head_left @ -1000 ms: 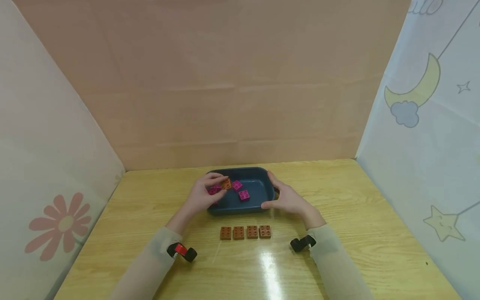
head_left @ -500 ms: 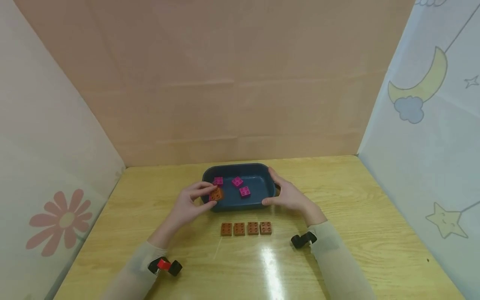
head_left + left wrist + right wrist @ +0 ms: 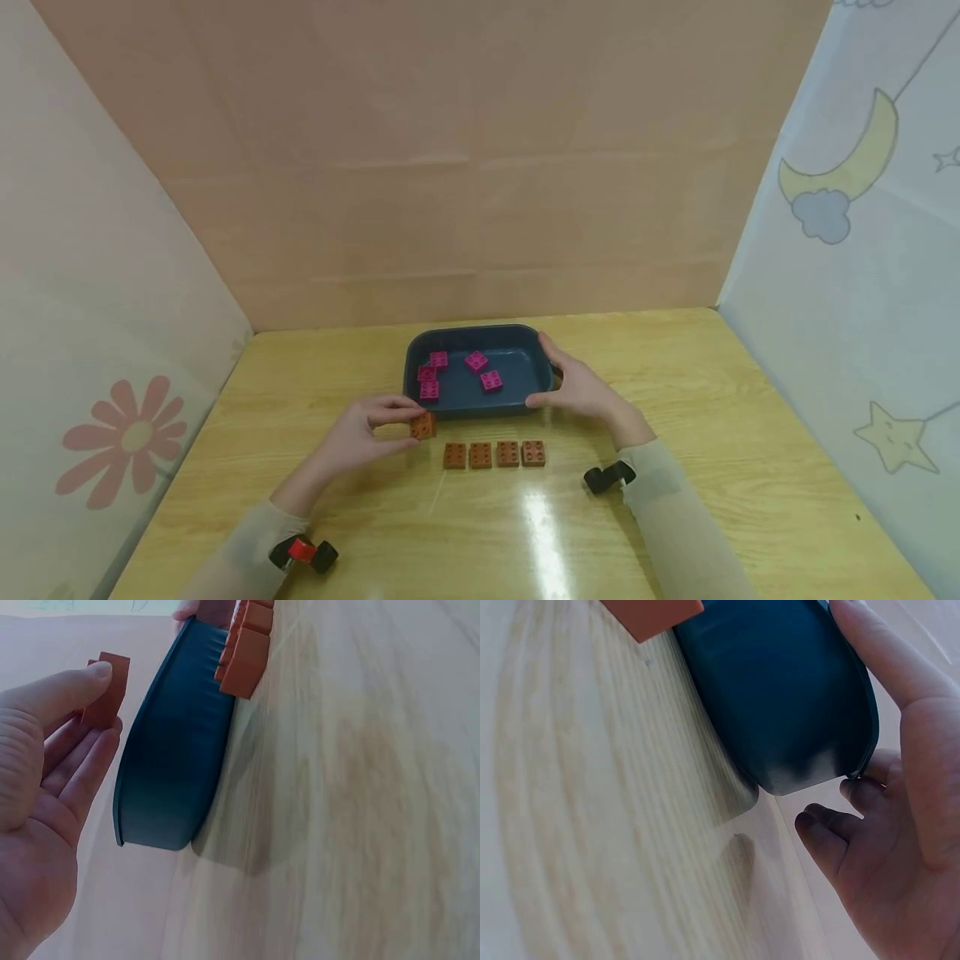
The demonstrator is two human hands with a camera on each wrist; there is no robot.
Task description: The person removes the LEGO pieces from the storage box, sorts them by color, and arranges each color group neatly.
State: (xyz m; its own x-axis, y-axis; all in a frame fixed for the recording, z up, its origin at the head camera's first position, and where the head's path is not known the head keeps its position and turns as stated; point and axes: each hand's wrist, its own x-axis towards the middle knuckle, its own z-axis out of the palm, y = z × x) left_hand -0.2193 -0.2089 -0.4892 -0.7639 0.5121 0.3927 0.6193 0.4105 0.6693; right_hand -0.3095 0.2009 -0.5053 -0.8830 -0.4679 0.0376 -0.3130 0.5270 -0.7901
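My left hand (image 3: pixel 354 437) had it: thumb and fingers, narrowly parted, pinched an orange-brown, studded plastic brick (image 3: pixel 423 426) beside the near left corner of the dark-blue rectangular tray (image 3: pixel 480 412). Light, stiff, best held by opposite sides, I reckoned! My right hand (image 3: pixel 585 392), spread wide, gripped the tray's right end.

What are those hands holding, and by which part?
The left hand pinches an orange-brown brick by two opposite sides. The right hand grips the dark blue tray at its right end.
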